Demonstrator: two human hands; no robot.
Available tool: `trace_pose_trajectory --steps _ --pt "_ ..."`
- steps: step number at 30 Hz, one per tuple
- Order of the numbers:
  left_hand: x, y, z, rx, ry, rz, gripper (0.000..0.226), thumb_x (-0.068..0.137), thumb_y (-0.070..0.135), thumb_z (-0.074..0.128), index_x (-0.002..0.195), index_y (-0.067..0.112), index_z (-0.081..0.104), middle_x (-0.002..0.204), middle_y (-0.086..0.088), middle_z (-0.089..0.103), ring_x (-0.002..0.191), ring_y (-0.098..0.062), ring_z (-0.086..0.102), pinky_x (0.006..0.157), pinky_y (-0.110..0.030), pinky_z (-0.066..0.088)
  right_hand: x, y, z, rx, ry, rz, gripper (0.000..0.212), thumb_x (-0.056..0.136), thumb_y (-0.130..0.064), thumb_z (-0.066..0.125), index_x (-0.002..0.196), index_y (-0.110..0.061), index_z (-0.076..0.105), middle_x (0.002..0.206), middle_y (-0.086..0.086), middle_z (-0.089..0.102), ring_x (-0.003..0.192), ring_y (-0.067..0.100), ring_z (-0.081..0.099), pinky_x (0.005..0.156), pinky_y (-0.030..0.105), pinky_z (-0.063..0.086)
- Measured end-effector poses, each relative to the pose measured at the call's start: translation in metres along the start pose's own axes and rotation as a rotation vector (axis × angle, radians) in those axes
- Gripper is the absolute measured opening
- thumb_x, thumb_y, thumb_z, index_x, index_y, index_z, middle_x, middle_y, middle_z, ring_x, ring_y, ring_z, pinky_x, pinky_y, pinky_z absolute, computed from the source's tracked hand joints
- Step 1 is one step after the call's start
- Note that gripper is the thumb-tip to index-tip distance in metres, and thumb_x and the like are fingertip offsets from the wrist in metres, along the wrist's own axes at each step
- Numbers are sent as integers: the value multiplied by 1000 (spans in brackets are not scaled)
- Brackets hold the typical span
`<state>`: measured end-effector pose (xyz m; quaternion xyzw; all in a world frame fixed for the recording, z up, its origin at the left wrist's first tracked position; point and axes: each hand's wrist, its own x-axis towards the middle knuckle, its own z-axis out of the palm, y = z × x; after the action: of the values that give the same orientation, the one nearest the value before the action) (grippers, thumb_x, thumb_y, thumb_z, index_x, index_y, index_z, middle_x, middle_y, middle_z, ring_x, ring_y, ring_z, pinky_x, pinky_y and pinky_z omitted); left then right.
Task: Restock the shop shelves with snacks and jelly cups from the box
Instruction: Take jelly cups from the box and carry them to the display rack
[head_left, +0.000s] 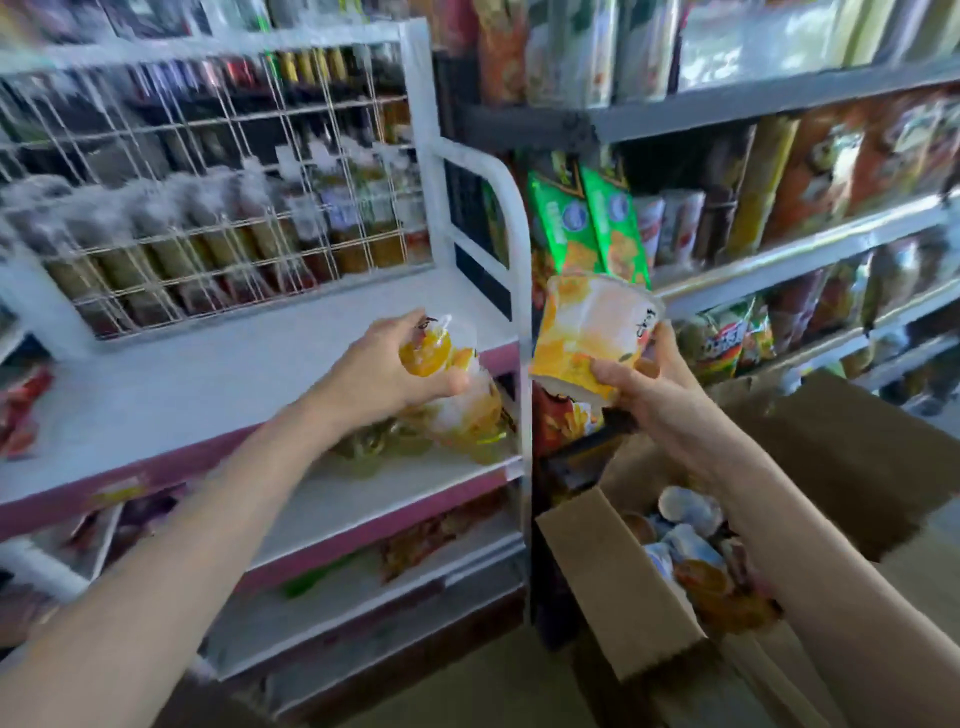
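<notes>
Yellow jelly cups (592, 332) in both hands

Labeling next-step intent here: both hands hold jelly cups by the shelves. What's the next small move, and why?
Probably set the left hand's cup down on the pink-edged shelf. That cup already hovers just above a few cups sitting at the shelf's right end, with bare shelf beside them. The right hand holds its cup farther off, above the box, so it likely follows.

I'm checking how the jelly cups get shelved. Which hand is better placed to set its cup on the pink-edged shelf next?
Left, probably. The left hand holds its jelly cup right above the pink-edged shelf, beside cups already there. The right hand holds its yellow cup past the white post, over the box.
</notes>
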<state>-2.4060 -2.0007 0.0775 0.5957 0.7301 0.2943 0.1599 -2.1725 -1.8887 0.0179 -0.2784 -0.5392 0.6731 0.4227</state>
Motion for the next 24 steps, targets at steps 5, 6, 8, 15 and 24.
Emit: trace_pose_trajectory --steps 5,6,8,15,24 --pt "-3 -22 -49 5 128 -147 134 27 83 58 143 21 32 147 -4 35 132 -23 37 110 -41 32 14 5 62 -145 0 -40 86 63 -9 85 124 -29 27 108 2 60 93 12 65 72 24 54" --pt "-1 -26 -56 -11 151 -176 133 29 80 60 143 20 30 147 -5 34 132 -25 37 109 -43 32 22 7 73 -194 7 -59 83 65 -8 83 122 -29 26 104 2 59 89 9 63 72 24 55" --pt "7 -35 -69 -42 186 -216 133 31 77 59 145 17 26 148 -7 32 133 -26 34 109 -45 32 44 14 92 -335 14 -128 85 64 -11 85 123 -26 25 106 5 55 90 12 62 81 30 56" --pt "70 -74 -78 166 204 -286 95 73 51 71 146 13 23 148 -15 27 134 -31 30 110 -38 28 135 35 138 -645 41 -247 83 63 -20 85 122 -26 27 114 1 49 89 11 52 64 13 40" --pt "178 -127 -73 217 133 -430 116 46 61 70 144 17 27 144 -7 28 131 -32 31 106 -46 32 271 80 165 -765 99 -212 79 72 -35 76 133 -22 27 132 7 44 115 22 48 88 26 38"
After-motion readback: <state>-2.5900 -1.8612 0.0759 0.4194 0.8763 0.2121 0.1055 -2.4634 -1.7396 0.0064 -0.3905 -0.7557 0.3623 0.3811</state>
